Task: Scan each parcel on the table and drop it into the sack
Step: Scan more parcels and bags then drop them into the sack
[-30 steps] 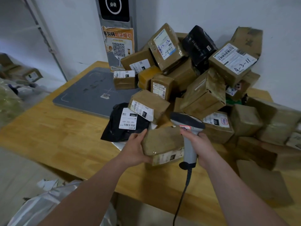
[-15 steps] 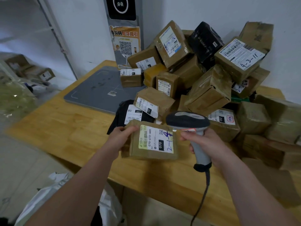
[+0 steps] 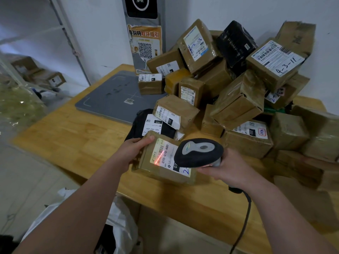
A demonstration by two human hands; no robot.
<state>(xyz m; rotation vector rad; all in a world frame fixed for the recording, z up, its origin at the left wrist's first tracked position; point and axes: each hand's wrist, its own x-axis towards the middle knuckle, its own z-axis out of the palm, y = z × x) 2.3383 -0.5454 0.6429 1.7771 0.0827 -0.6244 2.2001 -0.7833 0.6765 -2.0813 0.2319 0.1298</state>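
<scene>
Hands: left hand (image 3: 133, 151) grips parcel (image 3: 146, 168) labelled 070-070-A80 | right hand (image 3: 233, 167) grips scanner (image 3: 199, 152) | red line (image 3: 159, 157) on label (image 3: 167, 155)

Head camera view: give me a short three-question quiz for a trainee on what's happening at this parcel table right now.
1. True or false: the red line from the scanner falls on the label of the parcel gripped by the left hand.
2. Which does the right hand hold? A: scanner. B: pen. C: tape roll.
3. Fill in: the white sack sits ___ the near edge of the table.
Key: 1 true; 2 A; 3 below.
</scene>
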